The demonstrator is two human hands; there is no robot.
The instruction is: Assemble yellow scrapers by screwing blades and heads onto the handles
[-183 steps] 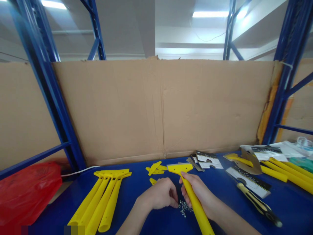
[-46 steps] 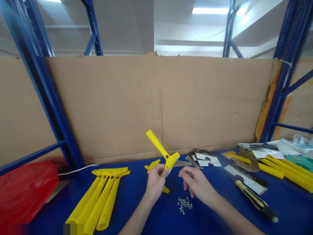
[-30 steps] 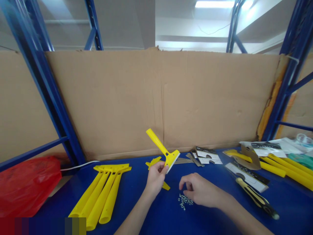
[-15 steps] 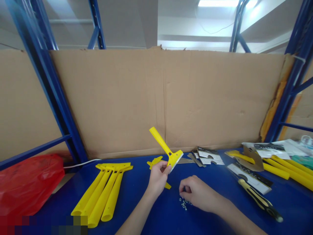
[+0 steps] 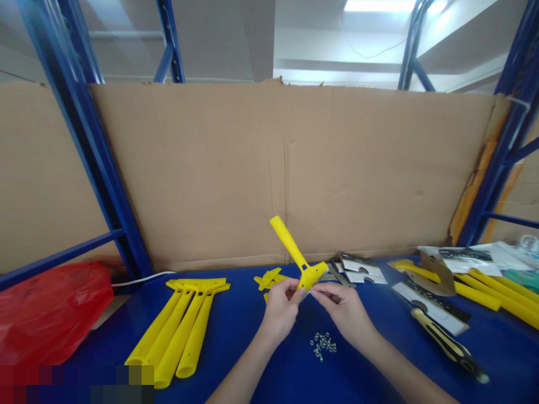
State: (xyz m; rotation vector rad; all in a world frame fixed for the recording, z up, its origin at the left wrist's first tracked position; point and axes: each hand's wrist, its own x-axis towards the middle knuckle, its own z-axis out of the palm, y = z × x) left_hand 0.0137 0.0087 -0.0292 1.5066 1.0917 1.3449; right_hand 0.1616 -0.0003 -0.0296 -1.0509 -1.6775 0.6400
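Note:
My left hand (image 5: pixel 281 311) grips a yellow scraper (image 5: pixel 311 275) by one end of its wide head, with the handle tilted up and to the left. A pale blade edge shows along the head's lower side. Close against that head, my right hand (image 5: pixel 346 314) is pinched; whatever sits between its fingertips is too small to make out. Below the hands, a little pile of screws and nuts (image 5: pixel 323 344) lies on the blue table (image 5: pixel 236 342). Behind my left hand are several small yellow plastic pieces (image 5: pixel 269 278), partly hidden.
Several yellow scrapers (image 5: pixel 185 320) lie side by side at left, near a red plastic bag (image 5: pixel 54 314). To the right are a screwdriver (image 5: pixel 448 343), printed cards (image 5: pixel 433 306) and more yellow handles (image 5: pixel 505 292). A cardboard panel (image 5: pixel 286 168) stands behind, between blue posts.
My right hand has risen from the pile of screws and nuts to the scraper's head. The scraper has shifted slightly right and turned in my left hand.

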